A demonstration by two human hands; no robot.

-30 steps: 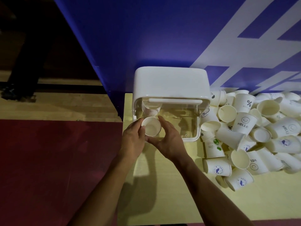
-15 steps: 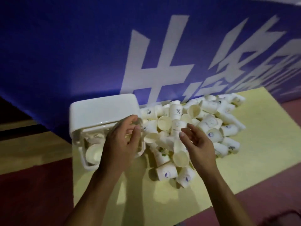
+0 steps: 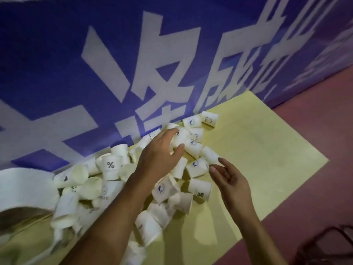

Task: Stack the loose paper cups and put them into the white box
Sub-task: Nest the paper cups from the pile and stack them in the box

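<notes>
step: gathering loose cups (image 3: pixel 111 167) | left hand (image 3: pixel 160 153) curled round far cup (image 3: pixel 183 135) | right hand (image 3: pixel 231 180) loosely open, nothing held | far cup to be nested squarely, rims aligned, before boxing

Box (image 3: pixel 24 188) left of the cups (image 3: pixel 152 188) heaped on the table (image 3: pixel 257 150), wall (image 3: pixel 95 64) behind

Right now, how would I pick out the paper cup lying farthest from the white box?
Follow the blue banner down to where it meets the yellow table. The pile of cups trails right along that seam, and the farthest cup lies on its side at its tip. Only bare table lies beyond it.
</notes>
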